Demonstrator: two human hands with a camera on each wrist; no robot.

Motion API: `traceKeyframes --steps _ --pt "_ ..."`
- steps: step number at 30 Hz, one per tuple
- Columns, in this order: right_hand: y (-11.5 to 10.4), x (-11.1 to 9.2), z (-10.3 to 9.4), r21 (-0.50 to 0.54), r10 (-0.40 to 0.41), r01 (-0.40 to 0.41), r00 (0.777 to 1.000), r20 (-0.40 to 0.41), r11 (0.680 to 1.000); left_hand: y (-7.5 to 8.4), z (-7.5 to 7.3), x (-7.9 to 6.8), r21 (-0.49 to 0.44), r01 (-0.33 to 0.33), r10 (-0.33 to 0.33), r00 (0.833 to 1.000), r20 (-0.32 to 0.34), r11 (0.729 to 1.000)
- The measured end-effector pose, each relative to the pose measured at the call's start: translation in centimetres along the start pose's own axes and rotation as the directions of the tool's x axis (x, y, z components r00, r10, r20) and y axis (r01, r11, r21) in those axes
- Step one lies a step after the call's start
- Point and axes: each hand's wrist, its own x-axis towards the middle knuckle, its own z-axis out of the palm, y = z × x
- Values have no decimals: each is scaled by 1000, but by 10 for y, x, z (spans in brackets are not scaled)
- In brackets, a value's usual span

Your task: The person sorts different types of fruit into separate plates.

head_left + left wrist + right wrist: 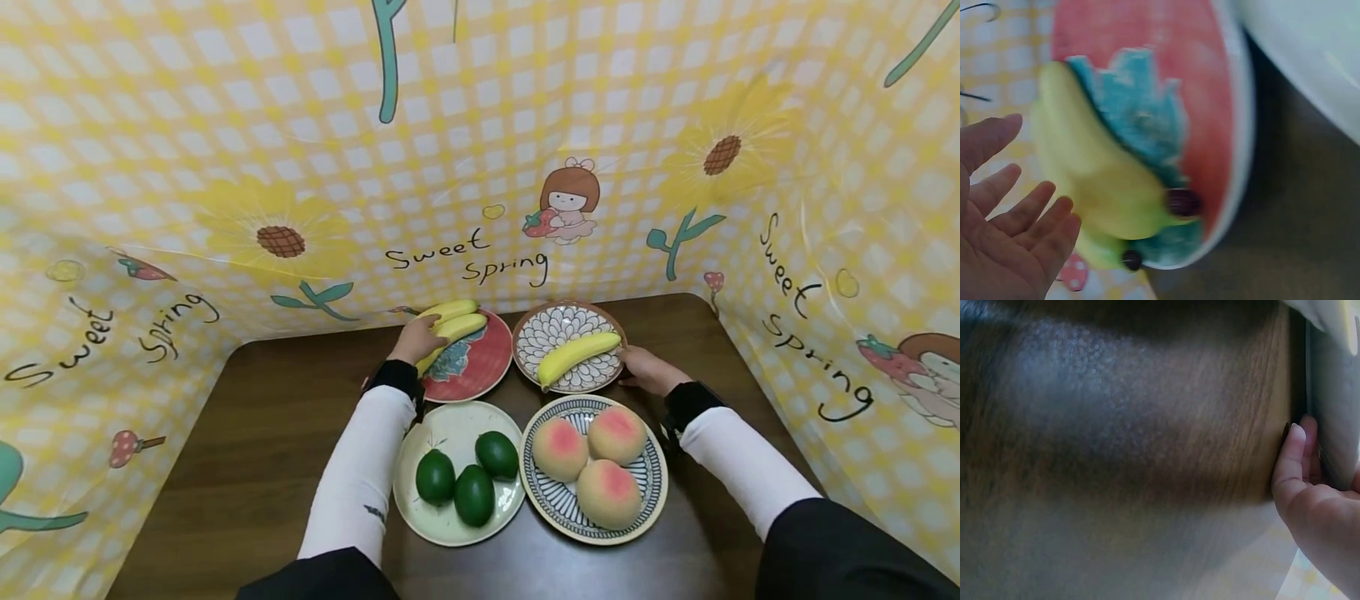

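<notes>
My left hand point(417, 339) is at the left side of a red plate point(487, 358) with a blue-green leaf pattern. Two yellow bananas point(467, 326) lie at that plate's left side. In the left wrist view, the left hand point(1016, 231) has its fingers extended and spread beside the bananas point(1097, 162), with a gap visible between them. My right hand point(651, 370) grips the right rim of a brown-rimmed plate with a white petal pattern point(561, 321); a single banana point(579, 358) lies on it. In the right wrist view, the right hand's fingers point(1291, 453) are against the plate's outer side point(1335, 406).
Nearer on the brown table point(300, 442), a pale green plate point(457, 417) holds three dark green fruits point(474, 496). To its right, a blue-patterned plate point(543, 508) holds three peaches point(609, 494). A yellow checked cloth point(465, 167) hangs behind and at both sides.
</notes>
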Motion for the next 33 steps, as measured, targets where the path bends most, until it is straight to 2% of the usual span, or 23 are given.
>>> traceKeyframes --steps 1,4,6,8,13,16,23,33 --pt "0 0 1 3 0 0 1000 1 1000 -5 3 3 32 6 -6 1000 0 999" --pt "2 0 6 18 3 -3 1000 0 1000 -3 7 -6 105 -12 17 999 -44 994" --pt "3 -1 8 17 7 -7 1000 -5 1000 25 -3 -26 136 60 -61 998 5 989" --pt "3 0 8 14 9 -9 1000 -9 1000 30 0 -31 181 49 -45 999 -27 982" --pt "2 1 8 25 19 -19 1000 -24 1000 33 6 -24 289 76 -67 997 -41 954" --pt "3 1 8 25 15 -14 1000 -27 1000 37 9 -21 324 56 -51 998 -26 945" --pt "5 2 6 28 28 -27 999 -47 999 37 24 -19 296 39 -48 999 22 954" --pt "4 4 1 25 5 -4 999 -48 1000 37 36 -19 237 58 -57 998 -11 970"
